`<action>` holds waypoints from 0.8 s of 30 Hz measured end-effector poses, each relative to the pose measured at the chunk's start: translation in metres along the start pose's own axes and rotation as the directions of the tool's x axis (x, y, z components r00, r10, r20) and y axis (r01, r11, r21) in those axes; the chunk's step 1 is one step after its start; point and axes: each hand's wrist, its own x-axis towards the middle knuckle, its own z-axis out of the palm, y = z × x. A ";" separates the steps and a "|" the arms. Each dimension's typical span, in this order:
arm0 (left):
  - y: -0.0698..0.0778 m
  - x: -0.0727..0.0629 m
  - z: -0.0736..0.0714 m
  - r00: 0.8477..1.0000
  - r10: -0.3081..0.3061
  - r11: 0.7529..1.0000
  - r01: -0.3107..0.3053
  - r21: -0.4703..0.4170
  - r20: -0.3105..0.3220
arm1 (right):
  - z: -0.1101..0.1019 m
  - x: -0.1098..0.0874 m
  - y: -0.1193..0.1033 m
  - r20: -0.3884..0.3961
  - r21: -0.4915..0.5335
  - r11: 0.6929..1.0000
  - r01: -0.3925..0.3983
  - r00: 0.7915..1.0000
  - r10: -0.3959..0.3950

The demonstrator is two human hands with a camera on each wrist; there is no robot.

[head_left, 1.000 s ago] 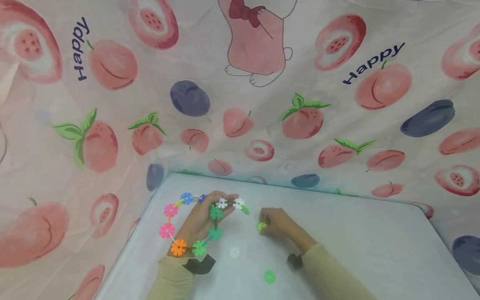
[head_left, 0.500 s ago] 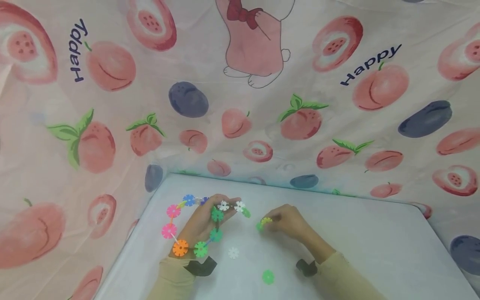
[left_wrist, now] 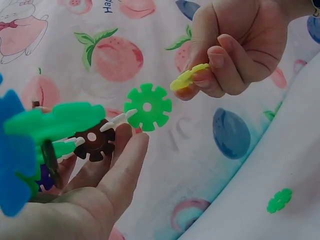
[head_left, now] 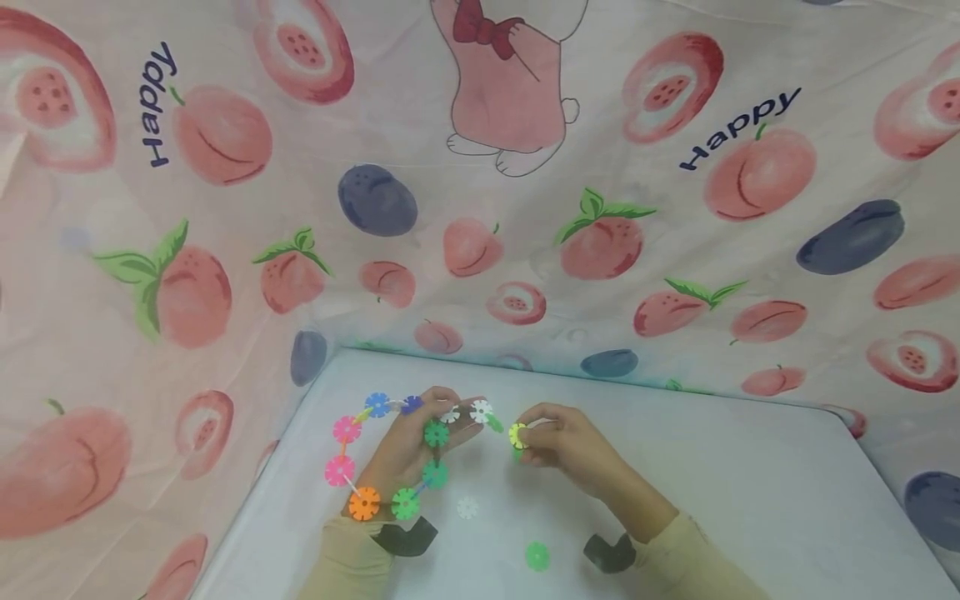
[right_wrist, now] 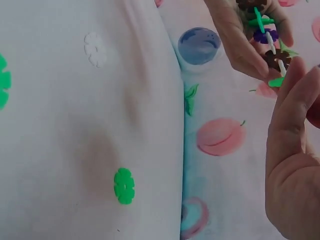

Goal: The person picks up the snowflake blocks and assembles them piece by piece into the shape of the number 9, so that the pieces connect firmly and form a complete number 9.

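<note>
My left hand (head_left: 407,437) grips a long chain of slotted plastic snowflake discs in many colours, its end hanging in a loop past my wrist with an orange disc (head_left: 364,503) lowest. In the left wrist view, the chain crosses my upturned fingers, and its green end disc (left_wrist: 159,107) stands at the fingertips. My right hand (head_left: 566,437) pinches a loose yellow snowflake disc (head_left: 517,434) between thumb and fingers. In the left wrist view this yellow disc (left_wrist: 181,81) tilts nearly edge-on, a short gap from the green end disc.
Loose discs lie on the white table (head_left: 712,500): a white one (head_left: 467,507), a green one (head_left: 537,556) nearer me, and another green one (head_left: 517,455) below my right hand. A fruit-printed cloth (head_left: 480,333) hangs behind and at the left of the table.
My right hand lifts the yellow disc off the table, uncovering a green disc, turns it face-on and brings it left near the chain's end. My left hand stays nearly in place with the chain.
</note>
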 end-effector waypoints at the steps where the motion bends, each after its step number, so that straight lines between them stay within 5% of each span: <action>1: 0.000 0.000 0.000 1.000 0.007 1.000 -0.007 -0.005 0.009 | 0.001 0.000 0.000 0.010 0.026 1.000 -0.003 1.000 0.003; 9: -0.001 0.000 0.002 0.999 0.042 0.999 -0.042 0.015 -0.008 | 0.007 0.003 -0.001 0.045 0.128 0.992 -0.001 0.999 -0.005; 24: -0.010 0.004 0.006 0.995 0.091 0.987 -0.084 0.134 -0.043 | 0.017 0.005 -0.001 -0.047 0.218 0.976 -0.010 0.999 0.020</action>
